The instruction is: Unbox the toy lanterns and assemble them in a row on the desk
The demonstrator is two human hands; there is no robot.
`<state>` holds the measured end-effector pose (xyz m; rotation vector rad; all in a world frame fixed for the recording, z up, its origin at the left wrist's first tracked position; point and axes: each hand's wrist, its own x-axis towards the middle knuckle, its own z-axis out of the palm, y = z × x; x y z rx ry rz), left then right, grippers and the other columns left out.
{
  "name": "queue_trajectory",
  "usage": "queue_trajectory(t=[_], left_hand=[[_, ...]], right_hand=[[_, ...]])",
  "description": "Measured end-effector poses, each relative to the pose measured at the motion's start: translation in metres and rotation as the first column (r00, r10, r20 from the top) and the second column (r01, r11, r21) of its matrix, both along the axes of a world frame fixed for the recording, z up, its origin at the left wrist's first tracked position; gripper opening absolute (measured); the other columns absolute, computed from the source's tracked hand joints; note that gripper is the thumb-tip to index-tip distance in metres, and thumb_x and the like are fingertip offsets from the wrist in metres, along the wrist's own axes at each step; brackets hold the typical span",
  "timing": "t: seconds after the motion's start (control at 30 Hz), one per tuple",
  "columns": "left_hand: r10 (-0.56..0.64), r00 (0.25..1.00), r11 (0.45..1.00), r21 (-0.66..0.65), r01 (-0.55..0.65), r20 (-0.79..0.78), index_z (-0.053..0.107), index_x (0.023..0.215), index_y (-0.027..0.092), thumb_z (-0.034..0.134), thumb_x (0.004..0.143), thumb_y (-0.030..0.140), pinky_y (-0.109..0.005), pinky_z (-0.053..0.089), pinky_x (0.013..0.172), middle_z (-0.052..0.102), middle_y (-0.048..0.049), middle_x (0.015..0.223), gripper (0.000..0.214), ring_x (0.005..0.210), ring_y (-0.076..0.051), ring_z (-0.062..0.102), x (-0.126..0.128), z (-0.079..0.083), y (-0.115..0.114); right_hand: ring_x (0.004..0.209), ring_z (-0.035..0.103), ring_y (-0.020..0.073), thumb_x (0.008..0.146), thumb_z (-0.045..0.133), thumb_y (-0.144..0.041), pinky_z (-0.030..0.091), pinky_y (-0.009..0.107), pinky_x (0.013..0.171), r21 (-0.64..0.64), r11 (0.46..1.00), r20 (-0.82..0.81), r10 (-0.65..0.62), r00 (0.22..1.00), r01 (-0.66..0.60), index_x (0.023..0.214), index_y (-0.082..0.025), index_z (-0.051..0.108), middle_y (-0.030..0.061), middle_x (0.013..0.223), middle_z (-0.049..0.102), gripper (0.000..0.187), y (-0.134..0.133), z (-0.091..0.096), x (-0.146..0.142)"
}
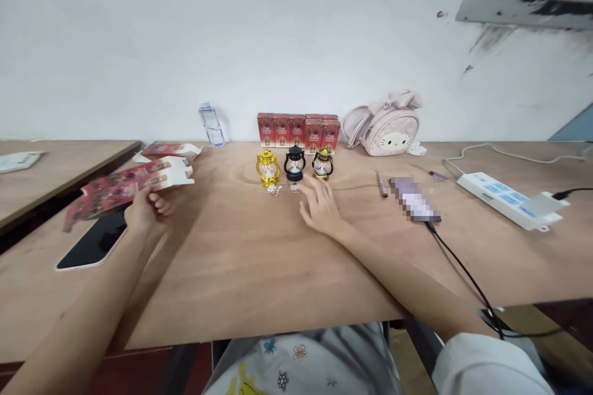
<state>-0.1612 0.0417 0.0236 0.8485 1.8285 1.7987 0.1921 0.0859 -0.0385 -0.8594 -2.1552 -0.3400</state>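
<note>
Head view: your black lantern [294, 165], upright on the tabletop [241, 278], serves as landmark; a gold lantern [267, 168] stands just to its left, a black-and-gold lantern [323, 164] just to its right, spaced apart, presumably so that each can be reached singly. Small pale tags [273, 189] lie in front of the row. Behind the landmark, red boxes [281, 131] stand upright by the wall [296, 43], probably for backing and to leave the front free. Your right hand [319, 205], near and to the right of the landmark, is spread and grips nothing visible. Your left hand [146, 210], well to its left, has curled fingers at the red cartons [120, 188] with white flaps; whether it grips them you cannot tell. The dark-screened phone [92, 244] lies beside that hand, farther from the landmark.
</note>
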Motion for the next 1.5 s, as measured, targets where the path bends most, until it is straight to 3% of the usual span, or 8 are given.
queue_trajectory(t=[0.13, 0.33, 0.47, 0.63, 1.0, 1.27, 1.4, 1.5], left_hand=[[-0.103, 0.863, 0.987, -0.06, 0.152, 0.495, 0.033, 0.054, 0.018, 0.028, 0.088, 0.031, -0.017, 0.02, 0.035, 0.027, 0.005, 0.038, 0.036, 0.033, -0.006, 0.022, 0.017, -0.006, -0.023], [-0.264, 0.949, 0.949, -0.128, 0.287, 0.173, 0.05, 0.056, 0.017, 0.056, 0.069, 0.034, -0.018, 0.024, 0.037, 0.045, 0.0028, 0.04, 0.023, 0.036, -0.008, 0.037, 0.078, -0.036, -0.029], [-0.601, 0.796, 0.777, -0.18, 0.603, 0.074, 0.052, 0.06, 0.017, 0.056, 0.069, 0.048, -0.018, 0.021, 0.035, 0.049, 0.0025, 0.041, 0.033, 0.033, -0.006, 0.036, 0.115, -0.042, -0.004], [-0.677, 0.732, 0.727, -0.087, 0.681, 0.071, 0.051, 0.059, 0.017, 0.058, 0.069, 0.05, -0.018, 0.018, 0.033, 0.047, 0.0042, 0.041, 0.036, 0.03, -0.004, 0.032, 0.154, -0.048, 0.033], [-0.748, 0.658, 0.658, -0.029, 0.752, 0.089, 0.053, 0.066, 0.015, 0.063, 0.07, 0.054, -0.016, 0.025, 0.033, 0.051, 0.0036, 0.051, 0.04, 0.034, -0.004, 0.039, 0.161, -0.052, 0.035], [-0.853, 0.521, 0.522, -0.016, 0.853, -0.036, 0.049, 0.118, 0.022, 0.076, 0.063, 0.036, -0.018, 0.043, 0.047, 0.06, -0.0078, 0.114, 0.063, 0.063, -0.009, 0.059, 0.172, -0.051, 0.026], [-0.907, 0.408, 0.408, 0.024, 0.913, -0.102, 0.057, 0.105, 0.017, 0.077, 0.062, 0.032, -0.027, 0.049, 0.073, 0.065, -0.0052, 0.1, 0.05, 0.087, -0.017, 0.061, 0.177, -0.054, 0.025], [-0.882, 0.458, 0.459, 0.011, 0.888, -0.109, 0.057, 0.098, 0.016, 0.078, 0.06, 0.034, -0.027, 0.049, 0.071, 0.064, -0.0017, 0.085, 0.046, 0.083, -0.018, 0.061, 0.178, -0.055, 0.024]], right_hand=[[0.131, 0.032, 0.0342, 0.085, 0.042, -0.017, 0.031, 0.056, 0.104, -0.048, 0.963, -0.176, -0.271, 0.947, 0.266, 0.132, -0.008, 0.044, 0.0231, 0.144, 0.031, 0.048, 0.04, -0.002, 0.025], [0.135, 0.026, 0.04, 0.084, 0.052, -0.026, 0.027, 0.06, 0.104, -0.059, 0.955, -0.083, -0.293, 0.952, 0.289, 0.139, -0.017, 0.04, 0.0178, 0.152, 0.016, 0.057, 0.084, -0.002, 0.045], [0.132, 0.035, 0.0332, 0.084, 0.055, -0.029, 0.037, 0.05, 0.1, -0.181, 0.967, -0.108, -0.201, 0.974, 0.179, 0.142, -0.018, 0.034, 0.0198, 0.146, 0.025, 0.062, 0.099, -0.003, 0.046], [0.113, 0.052, 0.025, 0.088, 0.049, -0.026, 0.044, 0.041, 0.093, -0.237, 0.965, -0.048, -0.128, 0.991, 0.113, 0.122, -0.02, 0.055, 0.0143, 0.126, 0.048, 0.035, 0.1, -0.003, 0.047], [0.092, 0.052, 0.0214, 0.092, 0.043, -0.038, 0.045, 0.038, 0.085, -0.197, 0.972, -0.253, -0.174, 0.952, 0.125, 0.08, -0.019, 0.058, 0.01, 0.099, 0.054, 0.027, 0.077, -0.003, 0.049], [0.077, 0.056, 0.0174, 0.087, 0.052, -0.044, 0.049, 0.033, 0.073, -0.207, 0.977, -0.563, -0.081, 0.822, -0.045, 0.077, -0.022, 0.05, 0.0024, 0.079, 0.055, 0.024, -0.005, -0.005, 0.026], [0.075, 0.057, 0.0159, 0.088, 0.052, -0.039, 0.05, 0.03, 0.07, -0.244, 0.948, -0.517, 0.052, 0.854, -0.205, 0.076, -0.022, 0.049, 0.0011, 0.076, 0.054, 0.021, -0.036, 0.0, 0.009], [0.09, 0.059, 0.0183, 0.09, 0.047, -0.037, 0.05, 0.034, 0.079, -0.279, 0.943, -0.511, 0.015, 0.859, -0.183, 0.079, -0.021, 0.052, 0.0067, 0.096, 0.055, 0.02, -0.039, 0.003, 0.006]])
